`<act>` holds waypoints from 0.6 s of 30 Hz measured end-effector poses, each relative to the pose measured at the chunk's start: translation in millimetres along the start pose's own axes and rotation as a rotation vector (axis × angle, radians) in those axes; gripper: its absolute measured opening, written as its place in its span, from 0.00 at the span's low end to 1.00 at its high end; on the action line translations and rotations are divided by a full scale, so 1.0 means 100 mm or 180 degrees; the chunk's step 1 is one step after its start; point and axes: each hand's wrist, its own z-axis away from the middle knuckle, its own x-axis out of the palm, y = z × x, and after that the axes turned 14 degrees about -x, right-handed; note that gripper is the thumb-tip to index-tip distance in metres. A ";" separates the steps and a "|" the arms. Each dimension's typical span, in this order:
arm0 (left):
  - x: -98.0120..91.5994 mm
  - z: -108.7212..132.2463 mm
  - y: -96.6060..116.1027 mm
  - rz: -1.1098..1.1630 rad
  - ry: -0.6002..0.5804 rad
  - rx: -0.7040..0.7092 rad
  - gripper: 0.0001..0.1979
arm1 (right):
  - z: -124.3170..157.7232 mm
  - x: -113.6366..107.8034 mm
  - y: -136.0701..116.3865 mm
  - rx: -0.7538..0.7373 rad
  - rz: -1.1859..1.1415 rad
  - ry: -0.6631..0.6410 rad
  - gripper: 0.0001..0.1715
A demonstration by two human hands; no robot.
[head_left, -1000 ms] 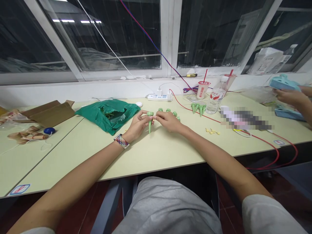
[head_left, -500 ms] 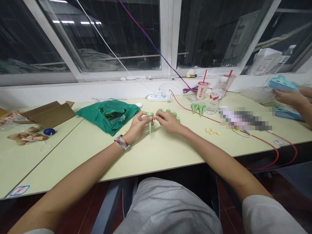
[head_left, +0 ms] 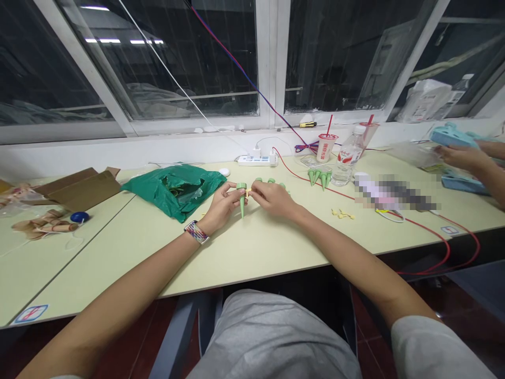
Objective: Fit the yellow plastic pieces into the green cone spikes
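Observation:
My left hand (head_left: 222, 208) is closed on a green plastic watering spike (head_left: 242, 206), its round head up and its tip pointing down. Between the fingertips of my right hand (head_left: 272, 198) is a small yellow plastic valve (head_left: 248, 192), touching or close against the side of the spike just below its head. Further green spike pieces (head_left: 283, 186) lie behind my right hand, which partly hides them. Several more green spikes (head_left: 319, 178) rest together near the bottle. A few loose yellow valves (head_left: 343, 213) are on the table to the right.
A torn green plastic bag (head_left: 177, 189) lies left of my hands. Farther left are an open cardboard box (head_left: 81, 188) and wooden pieces with a blue ball (head_left: 79, 217). A water bottle (head_left: 347, 160) and a cup (head_left: 326, 147) stand right. Another person's hands (head_left: 463, 158) hold something blue.
The yellow valve at my right fingertips shows more plainly beside the spike. Both hands keep nearly the same place; the whole view has shifted slightly.

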 end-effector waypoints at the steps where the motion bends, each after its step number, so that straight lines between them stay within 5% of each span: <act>1: 0.00 0.00 0.00 -0.0009 -0.0017 -0.0016 0.23 | 0.00 0.00 0.01 0.0007 -0.0047 -0.0015 0.15; 11: -0.04 0.00 -0.01 -0.0269 0.0030 0.0113 0.25 | -0.04 0.07 0.02 0.0797 -0.1751 0.0184 0.20; 18: 0.01 0.00 -0.01 -0.0251 0.0223 0.0110 0.25 | -0.05 0.07 0.04 0.0903 -0.1866 0.0456 0.14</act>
